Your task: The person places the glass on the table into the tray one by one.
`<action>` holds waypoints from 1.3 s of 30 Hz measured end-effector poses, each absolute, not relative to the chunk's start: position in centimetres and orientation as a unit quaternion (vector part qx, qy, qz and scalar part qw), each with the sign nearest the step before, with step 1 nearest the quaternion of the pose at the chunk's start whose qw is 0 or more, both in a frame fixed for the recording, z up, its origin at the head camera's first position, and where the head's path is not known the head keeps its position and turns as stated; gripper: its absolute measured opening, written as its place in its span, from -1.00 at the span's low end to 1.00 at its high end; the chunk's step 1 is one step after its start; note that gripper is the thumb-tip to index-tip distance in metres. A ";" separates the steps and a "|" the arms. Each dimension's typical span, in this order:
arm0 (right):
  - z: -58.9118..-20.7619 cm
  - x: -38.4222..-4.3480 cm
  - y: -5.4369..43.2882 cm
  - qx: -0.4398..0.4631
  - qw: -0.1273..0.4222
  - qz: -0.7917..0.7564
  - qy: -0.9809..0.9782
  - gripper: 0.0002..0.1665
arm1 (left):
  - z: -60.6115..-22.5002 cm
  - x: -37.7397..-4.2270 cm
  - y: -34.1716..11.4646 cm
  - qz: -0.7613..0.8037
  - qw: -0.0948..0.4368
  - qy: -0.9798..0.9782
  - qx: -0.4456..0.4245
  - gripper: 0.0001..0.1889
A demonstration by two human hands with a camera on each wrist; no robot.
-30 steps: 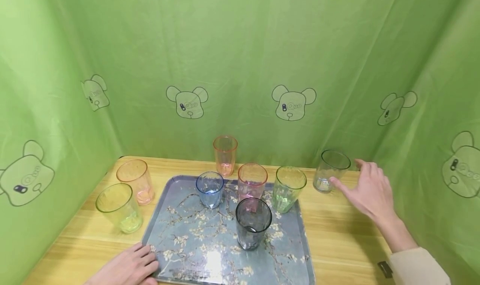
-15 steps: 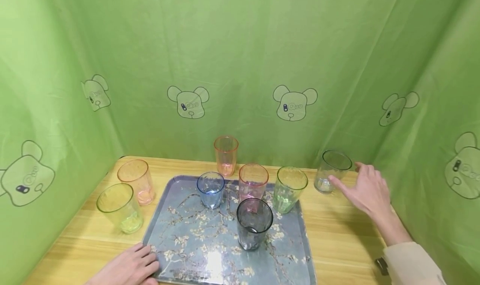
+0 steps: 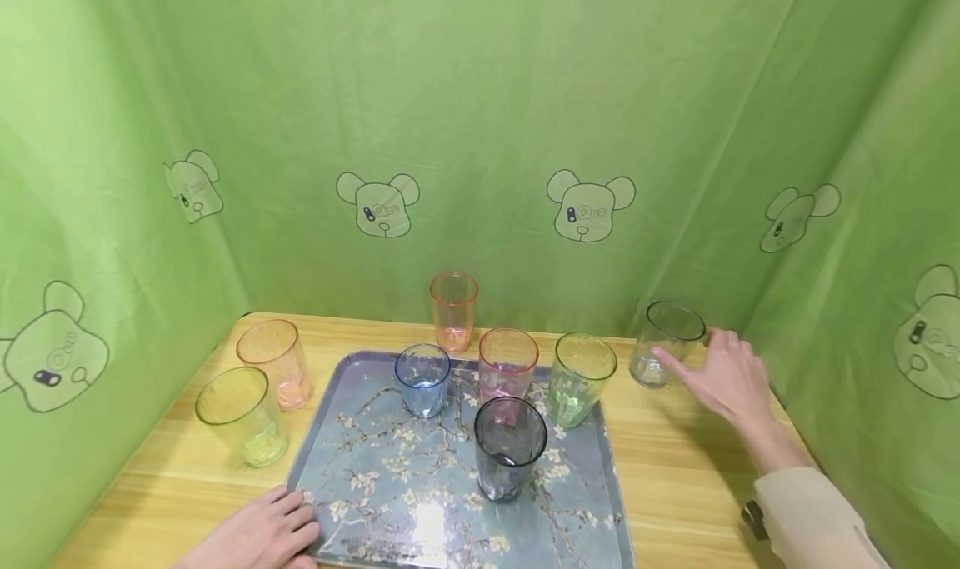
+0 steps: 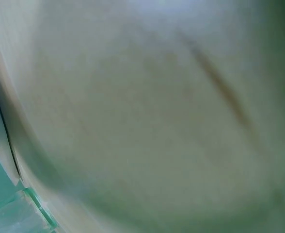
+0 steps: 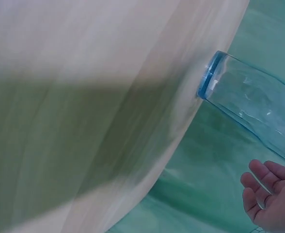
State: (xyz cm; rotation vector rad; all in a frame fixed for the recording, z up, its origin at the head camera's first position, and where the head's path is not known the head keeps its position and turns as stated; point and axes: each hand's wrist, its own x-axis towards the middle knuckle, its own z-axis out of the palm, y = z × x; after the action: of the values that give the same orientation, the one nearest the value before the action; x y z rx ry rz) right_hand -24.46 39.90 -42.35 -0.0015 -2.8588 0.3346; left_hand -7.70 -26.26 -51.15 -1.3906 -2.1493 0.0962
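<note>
My right hand (image 3: 727,381) is spread beside a clear glass (image 3: 651,371) with a dark rim, upright on the table at the back right. Its thumb overlaps the glass's near side in the head view, and the fingers reach to the far right of the rim. In the right wrist view, bent fingers (image 5: 259,187) show a gap to the glass (image 5: 254,104). My left hand (image 3: 262,531) rests on the near left corner of a blue-grey tray (image 3: 360,444) printed with blossom branches. On the tray stand a blue glass (image 3: 422,390), a pink glass (image 3: 504,377), a green glass (image 3: 573,394) and a black glass (image 3: 506,469).
Left of the tray stand a yellow-green glass (image 3: 251,427) and an orange glass (image 3: 281,369). A red-orange glass (image 3: 453,315) is behind the tray's back edge. Green curtains (image 3: 480,136) with bear faces enclose the wooden table (image 3: 675,477) at the back and sides.
My right hand has shifted slightly left, closer to the clear glass, and its forearm has swung left too. My left hand and the glasses keep their places.
</note>
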 end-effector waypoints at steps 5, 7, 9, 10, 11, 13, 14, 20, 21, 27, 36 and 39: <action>-43.0 -25.4 39.8 -0.008 0.125 0.112 -0.986 0.36 | -51.2 -7.6 -26.4 0.033 0.284 -0.804 -0.521 -0.63; -43.2 -25.6 39.8 -0.013 0.127 0.113 -0.985 0.36 | -51.2 -7.5 -26.4 0.030 0.285 -0.804 -0.521 -0.64; -43.4 -25.8 39.8 -0.017 0.130 0.112 -0.985 0.36 | -51.2 -7.5 -26.4 0.029 0.286 -0.805 -0.520 -0.63; -43.4 -25.8 39.8 -0.018 0.132 0.111 -0.985 0.35 | -51.2 -7.5 -26.4 0.030 0.287 -0.804 -0.519 -0.63; -43.4 -25.9 39.8 -0.019 0.132 0.110 -0.985 0.36 | -51.2 -7.6 -26.4 0.029 0.287 -0.805 -0.519 -0.63; -43.5 -26.0 39.9 -0.020 0.133 0.110 -0.985 0.37 | -51.2 -7.6 -26.4 0.029 0.288 -0.805 -0.519 -0.62; -43.5 -26.1 39.8 -0.020 0.133 0.109 -0.985 0.38 | -51.2 -7.6 -26.4 0.030 0.288 -0.804 -0.519 -0.62; -43.6 -26.4 39.8 -0.029 0.140 0.120 -0.982 0.42 | -51.2 -7.7 -26.3 0.035 0.291 -0.802 -0.520 -0.61; -43.6 -26.5 39.8 -0.031 0.142 0.122 -0.982 0.42 | -51.2 -7.7 -26.3 0.035 0.291 -0.803 -0.520 -0.61; -43.7 -26.6 39.8 -0.033 0.141 0.130 -0.981 0.39 | -51.1 -7.7 -26.2 0.039 0.288 -0.805 -0.517 -0.60; -43.6 -26.4 39.5 -0.015 0.161 0.125 -0.979 0.27 | -50.9 -7.6 -26.1 0.040 0.290 -0.801 -0.522 -0.61; -43.7 -26.3 39.5 -0.008 0.171 0.122 -0.978 0.21 | -50.9 -7.6 -26.1 0.037 0.290 -0.801 -0.522 -0.62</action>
State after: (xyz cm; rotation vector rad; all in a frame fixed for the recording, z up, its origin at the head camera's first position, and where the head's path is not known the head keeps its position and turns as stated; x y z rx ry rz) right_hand -26.30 39.46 -43.75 -0.0232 -2.7772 0.3473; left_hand -7.61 -26.10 -50.91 -1.3914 -2.1378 0.0982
